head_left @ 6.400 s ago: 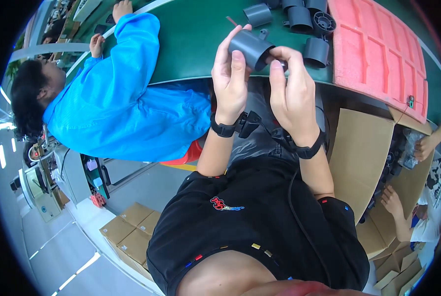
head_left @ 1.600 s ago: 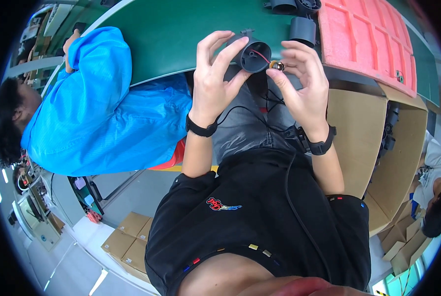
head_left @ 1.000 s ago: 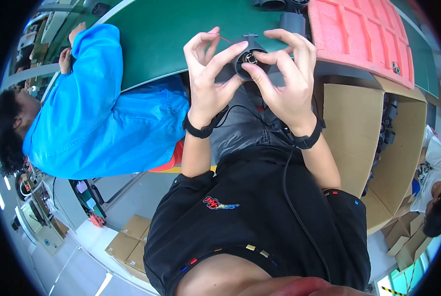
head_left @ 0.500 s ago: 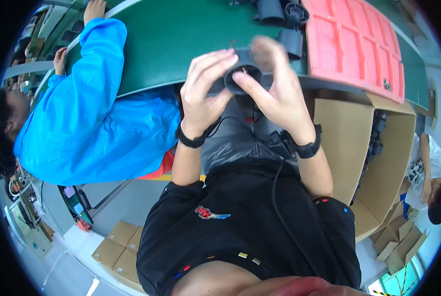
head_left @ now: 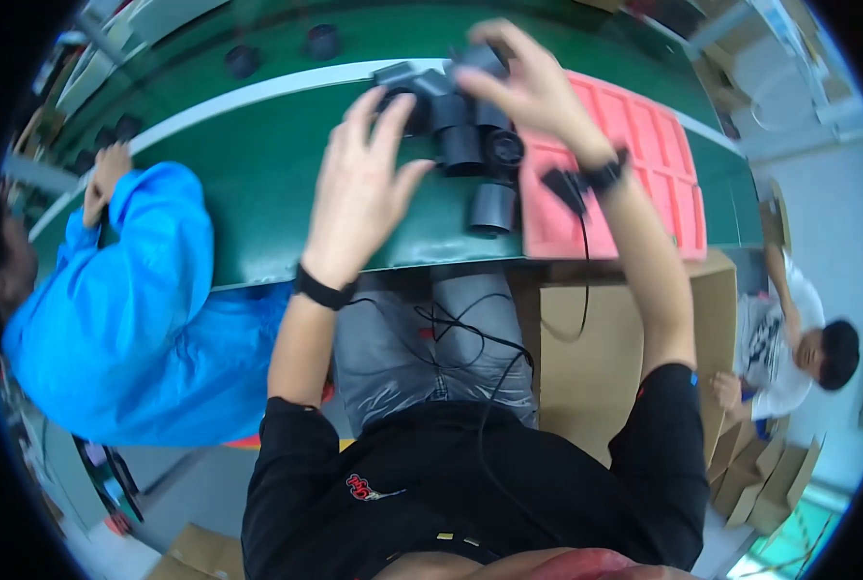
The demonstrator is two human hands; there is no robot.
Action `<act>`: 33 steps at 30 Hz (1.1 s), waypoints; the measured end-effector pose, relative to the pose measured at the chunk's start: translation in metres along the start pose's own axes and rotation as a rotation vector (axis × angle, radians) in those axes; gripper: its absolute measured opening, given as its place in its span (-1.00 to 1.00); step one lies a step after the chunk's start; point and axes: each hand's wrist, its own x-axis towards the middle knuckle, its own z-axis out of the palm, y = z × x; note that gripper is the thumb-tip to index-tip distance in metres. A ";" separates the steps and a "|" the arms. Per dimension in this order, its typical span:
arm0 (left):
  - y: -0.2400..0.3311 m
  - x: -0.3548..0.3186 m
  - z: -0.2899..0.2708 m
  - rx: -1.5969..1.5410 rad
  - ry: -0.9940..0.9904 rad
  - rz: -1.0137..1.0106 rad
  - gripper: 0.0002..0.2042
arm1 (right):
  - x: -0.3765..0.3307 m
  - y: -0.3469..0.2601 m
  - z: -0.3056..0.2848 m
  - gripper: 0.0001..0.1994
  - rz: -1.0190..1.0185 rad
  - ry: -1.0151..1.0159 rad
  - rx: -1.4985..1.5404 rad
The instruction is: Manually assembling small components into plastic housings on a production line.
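Note:
My left hand (head_left: 356, 193) is over the green table (head_left: 277, 193), fingers spread and empty, close to a cluster of dark grey plastic cylindrical housings (head_left: 460, 150). At the far side of that cluster, my right hand (head_left: 533, 92) is closed around a dark grey plastic housing (head_left: 480, 64); motion smears its fingertips. A round part with an open-ribbed face (head_left: 504, 150) lies beside the cluster. Nearer to me, a single short grey cylinder (head_left: 492, 207) rests by the table's front edge.
A pink compartmented tray (head_left: 634, 155) lies right of the housings. Below it stands an open cardboard box (head_left: 591, 372). A co-worker in a blue jacket (head_left: 132, 309) sits at my left; another person (head_left: 789, 338) is at far right. A black cable (head_left: 489, 416) hangs over my lap.
My hands have parted and moved forward over the table. The left has let go of the grey housing; the right has carried one to the cluster's far side. The view has shifted forward.

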 end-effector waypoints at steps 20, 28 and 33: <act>-0.053 0.009 0.000 0.066 -0.499 0.115 -0.71 | -0.198 0.070 -0.228 -0.83 0.319 -0.498 -0.430; -0.032 -0.038 0.009 -0.040 -0.394 -0.008 -0.66 | -0.301 0.066 -0.210 -0.87 0.631 -0.393 -0.229; -0.030 -0.053 0.013 -0.064 -0.259 0.041 -0.67 | -0.302 0.043 -0.212 -0.89 0.715 -0.133 -0.122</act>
